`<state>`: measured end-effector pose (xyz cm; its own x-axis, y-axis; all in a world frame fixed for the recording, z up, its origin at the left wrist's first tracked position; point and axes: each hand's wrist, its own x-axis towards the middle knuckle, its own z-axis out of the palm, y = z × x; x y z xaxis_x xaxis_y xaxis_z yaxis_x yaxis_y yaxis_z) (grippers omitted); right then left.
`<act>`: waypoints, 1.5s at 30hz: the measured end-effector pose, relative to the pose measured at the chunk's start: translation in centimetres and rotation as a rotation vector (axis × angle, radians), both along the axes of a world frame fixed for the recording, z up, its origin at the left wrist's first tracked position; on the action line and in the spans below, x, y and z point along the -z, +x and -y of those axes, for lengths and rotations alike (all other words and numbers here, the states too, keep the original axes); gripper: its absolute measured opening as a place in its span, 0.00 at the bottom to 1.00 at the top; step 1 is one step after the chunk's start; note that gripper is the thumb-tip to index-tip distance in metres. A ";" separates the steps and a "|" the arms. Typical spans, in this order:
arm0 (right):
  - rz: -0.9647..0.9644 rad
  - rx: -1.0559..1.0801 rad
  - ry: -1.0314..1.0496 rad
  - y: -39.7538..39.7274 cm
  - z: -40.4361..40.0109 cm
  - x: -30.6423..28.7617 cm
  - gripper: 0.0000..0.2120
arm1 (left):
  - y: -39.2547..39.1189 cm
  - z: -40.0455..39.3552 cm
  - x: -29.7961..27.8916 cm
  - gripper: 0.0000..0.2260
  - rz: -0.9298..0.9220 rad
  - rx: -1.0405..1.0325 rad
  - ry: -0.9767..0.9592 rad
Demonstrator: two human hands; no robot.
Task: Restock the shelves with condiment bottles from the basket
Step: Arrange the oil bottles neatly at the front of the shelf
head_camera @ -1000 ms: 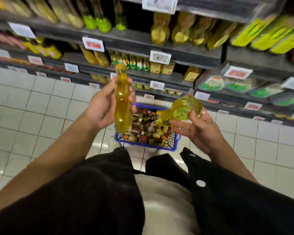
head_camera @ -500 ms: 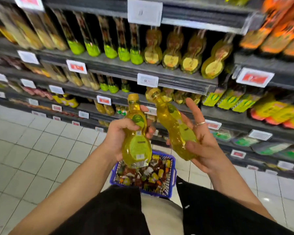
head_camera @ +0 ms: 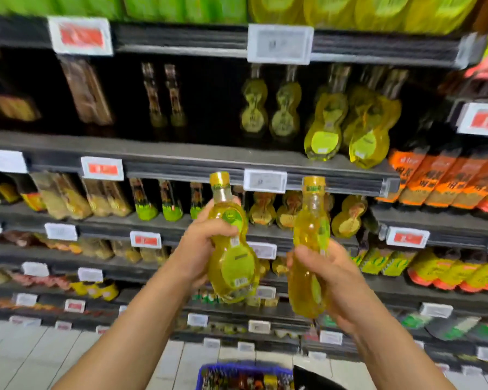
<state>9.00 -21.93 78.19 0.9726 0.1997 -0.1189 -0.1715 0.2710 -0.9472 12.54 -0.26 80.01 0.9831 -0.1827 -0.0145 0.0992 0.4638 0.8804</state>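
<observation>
I hold two gourd-shaped bottles of yellow liquid upright in front of the shelves. My left hand (head_camera: 202, 246) grips the waist of the left bottle (head_camera: 233, 266), whose green label faces me. My right hand (head_camera: 331, 280) wraps the lower half of the right bottle (head_camera: 310, 235), seen side-on. Both have yellow caps. Matching bottles (head_camera: 324, 128) stand on the shelf (head_camera: 181, 159) above, at its right end. The blue basket (head_camera: 237, 371) shows at the bottom edge, with small bottles inside.
Dark shelves run the full width, packed with bottles, orange packs (head_camera: 445, 175) at right and green packs on top. White and red price tags (head_camera: 264, 180) line the shelf edges. The shelf above has dark gaps between bottles at left. Light floor tiles lie at lower left.
Both hands have risen with their bottles toward the shelves and the view has tilted up. The right bottle has turned from slanted to upright. The basket has dropped to the frame's bottom edge.
</observation>
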 end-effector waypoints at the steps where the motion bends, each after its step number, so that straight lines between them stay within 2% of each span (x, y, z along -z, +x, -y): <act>1: 0.050 0.041 -0.045 0.8 -0.8 -1.2 0.14 | 1.1 -0.9 -1.0 0.25 0.048 0.002 0.039; 3: 0.165 0.122 -0.123 2.8 -2.4 -3.6 0.09 | 3.4 -2.3 -3.0 0.22 0.162 0.002 0.131; 9: 0.342 0.350 -0.304 9.2 -5.4 -8.5 0.09 | 9.2 -5.0 -8.1 0.18 0.387 -0.001 0.183; 12: 0.420 0.469 -0.434 12.3 -6.1 -9.6 0.15 | 11.8 -5.1 -9.5 0.15 0.472 -0.064 0.342; 15: 0.467 0.514 -0.582 14.7 -6.4 -9.5 0.18 | 14.0 -4.7 -9.8 0.15 0.505 -0.100 0.469; 20: 0.445 0.499 -0.606 17.8 -6.1 -8.7 0.19 | 16.7 -4.0 -8.9 0.08 0.480 -0.147 0.579; 25: 0.447 0.527 -0.665 20.5 -6.4 -8.4 0.21 | 19.2 -3.4 -8.4 0.13 0.502 -0.179 0.596; 30: 0.457 0.522 -0.679 22.0 -6.9 -8.0 0.20 | 20.6 -2.8 -8.1 0.18 0.540 -0.256 0.703; 33: 0.447 0.498 -0.710 22.4 -6.7 -7.4 0.23 | 21.2 -2.9 -7.6 0.24 0.551 -0.274 0.763; 37: 0.391 0.446 -0.831 22.4 -6.2 -7.8 0.25 | 21.4 -3.0 -7.2 0.28 0.561 -0.264 0.820; 39: 0.377 0.398 -0.893 22.0 -5.9 -8.2 0.26 | 21.1 -3.1 -6.9 0.34 0.575 -0.268 0.846; 41: 0.396 0.355 -1.016 20.9 -5.3 -8.3 0.32 | 20.2 -3.5 -6.5 0.39 0.599 -0.350 0.868; 43: 0.465 0.358 -1.071 19.1 -4.1 -8.2 0.38 | 18.4 -3.3 -6.0 0.37 0.653 -0.526 0.853; 45: 0.550 0.399 -1.035 17.0 -2.4 -7.9 0.36 | 15.9 -2.1 -5.3 0.28 0.785 -0.692 0.847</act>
<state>25.98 -19.56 86.05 0.9146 -0.0669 0.3987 0.2391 -0.7057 -0.6669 28.43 1.88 85.35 0.6699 0.1356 0.7300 -0.5909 -0.4980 0.6348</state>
